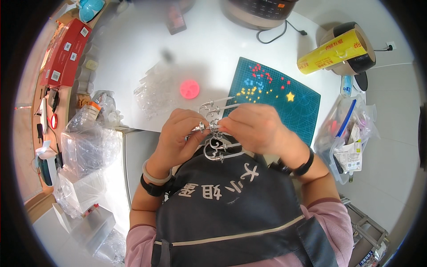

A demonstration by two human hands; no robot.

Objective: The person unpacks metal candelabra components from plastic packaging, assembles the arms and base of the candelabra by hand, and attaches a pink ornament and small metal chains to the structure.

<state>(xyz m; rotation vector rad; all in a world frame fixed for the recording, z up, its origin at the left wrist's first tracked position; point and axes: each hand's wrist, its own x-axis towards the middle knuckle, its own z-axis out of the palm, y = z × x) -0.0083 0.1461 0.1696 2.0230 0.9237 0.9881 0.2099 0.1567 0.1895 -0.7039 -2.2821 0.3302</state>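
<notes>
A small silver candelabra (214,143) with curled arms lies sideways between my hands, over the table's front edge and my apron. My left hand (181,130) is closed round its stem. Slim white candles (232,155) stick out to the right from its outer cups. At the middle cup the fingers of my right hand (254,126) are pinched together on what looks like a white candle, mostly hidden by the fingers. Just right of my hands is a green cutting mat (267,103) with small red, blue and yellow pieces, among them a larger yellow star (290,96).
A pink round mould (189,89) and crumpled clear plastic (153,91) lie on the white table. A rice cooker (260,11) stands at the back, a yellow wrap box (330,51) at the back right. Bags (351,133) hang at the right; red boxes (66,53) line the left.
</notes>
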